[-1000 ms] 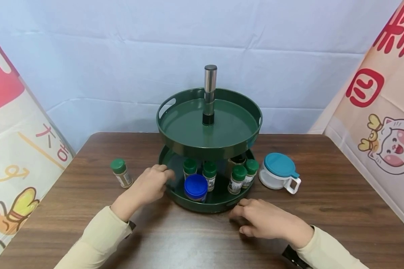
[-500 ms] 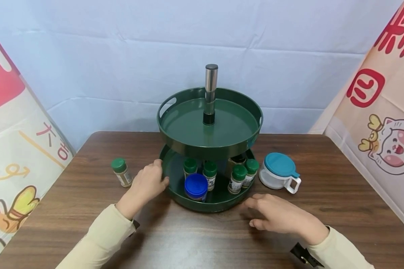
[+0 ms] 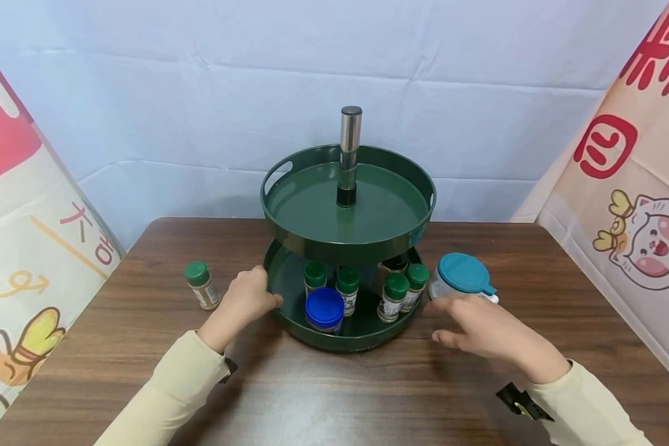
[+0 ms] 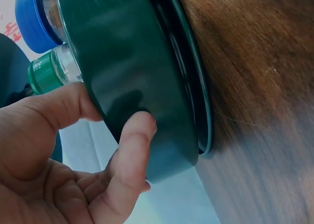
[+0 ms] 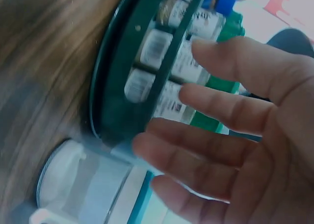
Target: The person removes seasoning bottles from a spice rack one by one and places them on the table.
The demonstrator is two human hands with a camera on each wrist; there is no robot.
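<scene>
A dark green two-tier turntable tray stands mid-table around a metal post. My left hand pinches the wall of its lower tier at the left; in the left wrist view the thumb is at the rim and a finger lies on the outer wall. My right hand hovers by the tier's right front, fingers extended and holding nothing. On the lower tier stand a blue-lidded jar and several green-capped spice bottles. A darker jar is partly hidden behind them.
A white pot with a teal lid and side handle stands right of the tray, partly behind my right hand. One green-capped bottle stands on the wooden table at left. Printed cloths hang at both sides.
My left hand has come from over the lower tier's left edge to pinching its wall. My right hand has moved right and farther back, toward the teal-lidded pot. The bottles have kept their places.
</scene>
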